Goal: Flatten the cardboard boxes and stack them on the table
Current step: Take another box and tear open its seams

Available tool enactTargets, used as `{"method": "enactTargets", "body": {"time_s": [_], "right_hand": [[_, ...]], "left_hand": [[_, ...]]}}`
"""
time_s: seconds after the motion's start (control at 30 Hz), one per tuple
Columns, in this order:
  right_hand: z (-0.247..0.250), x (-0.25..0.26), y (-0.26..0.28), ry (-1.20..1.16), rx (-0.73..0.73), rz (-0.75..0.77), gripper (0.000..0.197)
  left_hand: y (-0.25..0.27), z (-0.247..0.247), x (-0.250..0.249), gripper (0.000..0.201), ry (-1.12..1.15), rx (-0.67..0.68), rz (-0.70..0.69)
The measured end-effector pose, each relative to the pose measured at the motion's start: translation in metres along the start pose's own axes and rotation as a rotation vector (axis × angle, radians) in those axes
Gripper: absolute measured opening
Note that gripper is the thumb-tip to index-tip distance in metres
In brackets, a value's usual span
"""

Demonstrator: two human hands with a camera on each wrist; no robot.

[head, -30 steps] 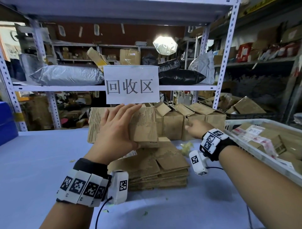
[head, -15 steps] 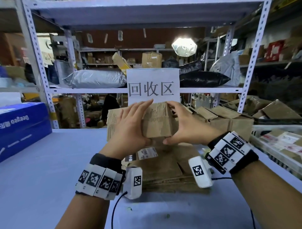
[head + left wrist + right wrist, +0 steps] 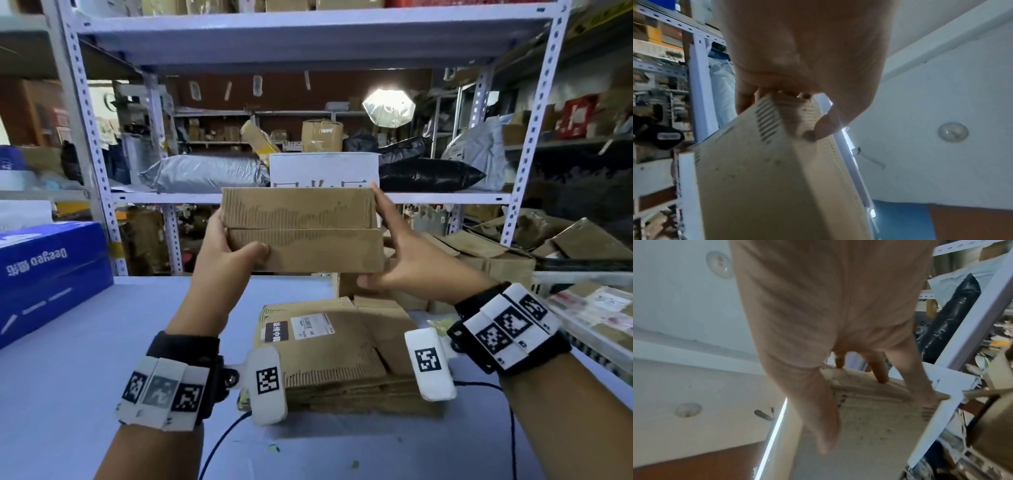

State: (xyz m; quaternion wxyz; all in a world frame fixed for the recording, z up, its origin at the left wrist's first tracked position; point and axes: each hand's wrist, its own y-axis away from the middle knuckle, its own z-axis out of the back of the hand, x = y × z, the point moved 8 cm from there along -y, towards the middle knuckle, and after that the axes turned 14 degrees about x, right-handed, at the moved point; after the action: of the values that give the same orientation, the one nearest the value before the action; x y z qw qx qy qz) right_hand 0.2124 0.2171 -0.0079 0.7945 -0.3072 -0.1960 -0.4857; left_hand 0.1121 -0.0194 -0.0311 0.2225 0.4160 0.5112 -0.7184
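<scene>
Cardboard box (image 3: 301,229): not yet flattened, now raised higher and turned seam-side to the wearer, above the stack of flattened cardboard (image 3: 342,353). Left hand (image 3: 226,253) clasps its left end; right hand (image 3: 404,260), a second ago apart, grasps its right end. Judged ready for collapsing. Surroundings: pale blue table (image 3: 85,377), metal shelving (image 3: 308,37), blue carton (image 3: 51,274) at left.

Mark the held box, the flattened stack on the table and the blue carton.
held box (image 3: 303,233), head view, middle of its front face
flattened stack (image 3: 342,359), head view, top sheet's bare cardboard
blue carton (image 3: 51,274), head view, its printed side
</scene>
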Motion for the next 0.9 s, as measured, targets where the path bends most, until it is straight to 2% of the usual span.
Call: {"method": "enactTargets", "body": {"time_s": [0.1,0.23,0.3,0.5,0.67,0.9], "right_hand": [[-0.007,-0.005,0.004,-0.123,0.040,-0.019,0.116],[0.007,-0.012,0.008,-0.375,-0.184,0.061,0.066],[0.011,-0.014,0.011,-0.404,-0.274,0.073,0.052],[0.008,-0.022,0.012,-0.520,-0.352,0.117,0.037],[0.014,-0.037,0.012,-0.678,-0.404,0.150,0.045],[0.013,-0.042,0.012,-0.741,-0.445,0.177,0.044]], "left_hand": [[0.004,-0.006,0.011,0.059,0.092,0.020,-0.021],[0.006,-0.014,0.018,0.049,0.272,0.012,-0.007],[0.003,-0.018,0.017,0.051,0.298,0.036,-0.001],[0.003,-0.022,0.025,0.050,0.318,0.040,0.016],[0.003,-0.025,0.029,0.040,0.341,0.073,0.016],[0.003,-0.030,0.029,0.045,0.350,0.094,0.008]]}}
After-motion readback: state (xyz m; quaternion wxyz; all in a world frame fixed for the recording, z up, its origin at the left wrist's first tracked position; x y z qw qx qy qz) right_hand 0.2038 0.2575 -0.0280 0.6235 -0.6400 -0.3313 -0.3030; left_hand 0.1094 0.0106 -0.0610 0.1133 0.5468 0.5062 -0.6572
